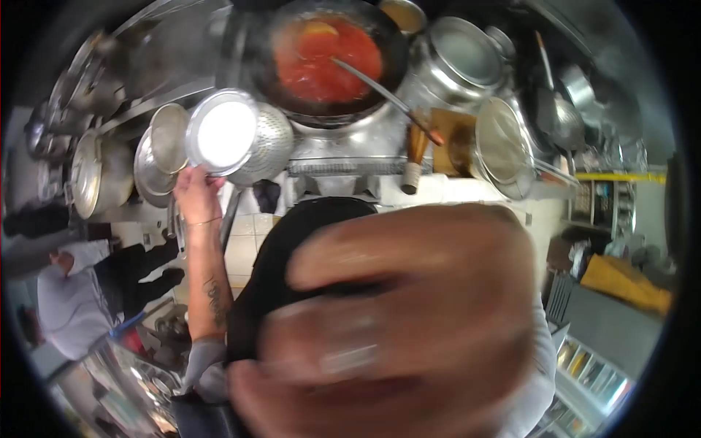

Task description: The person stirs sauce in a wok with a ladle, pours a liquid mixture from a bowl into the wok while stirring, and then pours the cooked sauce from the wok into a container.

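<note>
My left hand (198, 191) grips the near rim of a round metal container (193, 139) whose inside shows bright white; what the white is cannot be made out. Behind it sits a perforated metal strainer (272, 146). My right hand (409, 321) is very close to the camera, large and smeared by motion, with bent fingers and a shiny band on one. Whether it holds anything is unclear. At the far middle, a dark wok (274, 109) contains red sauce (321, 62). A long-handled utensil (372, 84) rests in the sauce, its handle pointing toward the near right.
Left of the container stand metal bowls (169, 139) and a large pot (87, 175). A lidded pot (467, 55), a mesh strainer (500, 139) and a perforated skimmer (561, 120) are on the right. Another person (73, 292) stands at the far left.
</note>
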Motion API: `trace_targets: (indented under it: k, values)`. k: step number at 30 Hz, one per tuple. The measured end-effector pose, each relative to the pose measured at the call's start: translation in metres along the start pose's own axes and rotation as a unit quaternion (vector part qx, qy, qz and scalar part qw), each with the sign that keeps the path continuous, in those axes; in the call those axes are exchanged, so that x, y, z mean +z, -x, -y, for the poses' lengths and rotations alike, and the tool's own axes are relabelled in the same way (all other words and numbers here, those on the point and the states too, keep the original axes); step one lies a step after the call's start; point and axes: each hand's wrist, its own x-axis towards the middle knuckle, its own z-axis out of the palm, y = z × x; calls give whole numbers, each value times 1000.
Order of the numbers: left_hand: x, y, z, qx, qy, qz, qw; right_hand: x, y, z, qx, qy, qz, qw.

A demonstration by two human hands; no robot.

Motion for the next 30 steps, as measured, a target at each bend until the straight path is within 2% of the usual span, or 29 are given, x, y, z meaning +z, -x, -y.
trace_targets:
  k: [5,7,10,12,14,15,16,17,18,19,20,22,24,26,27,28,29,30]
  values:
    - [-2,1,3,-5,23,21,999,-17,14,5,41,22,-13,999]
    - [0,-2,8,-3,-14,26,1000,-7,9,3,33,42,-6,999]
    - [6,-1,9,-7,11,42,999,-2,5,-1,-4,42,-5,999]
    - [3,-3,9,0,10,49,999,-4,13,-4,-49,-7,-38,998]
    - [4,-2,8,-11,8,33,999,-21,33,-20,-103,-74,-140,982]
    - [5,-3,7,-10,16,34,999,-20,41,-16,88,-42,-264,960]
    - [4,0,8,-13,24,33,999,-20,54,-10,282,-6,-370,885]
    - [4,2,5,-14,21,35,999,-37,55,-33,411,151,-290,851]
    - [3,0,6,-8,31,31,999,-70,106,-84,468,243,-126,840]
    - [0,-1,9,-13,27,25,999,-67,158,-120,447,448,3,775]
    - [-2,-2,9,-17,22,20,999,-58,183,-135,587,448,107,666]
    - [-3,-1,5,-6,29,26,999,-42,256,-162,635,457,220,583]
    - [-8,1,5,-15,9,11,1000,-31,308,-182,675,376,250,584]
    - [-15,0,7,-4,-3,11,1000,-21,350,-181,613,305,222,694]
    - [-17,1,7,-5,-9,9,1000,-19,319,-165,724,74,105,678]
    - [-20,1,7,-5,-14,7,1000,-9,281,-152,777,-164,-21,607]
    - [-23,0,11,-3,-10,4,1000,9,273,-157,731,-294,-194,584]
    - [-23,-1,11,-1,-8,6,1000,27,270,-164,650,-412,-357,530]
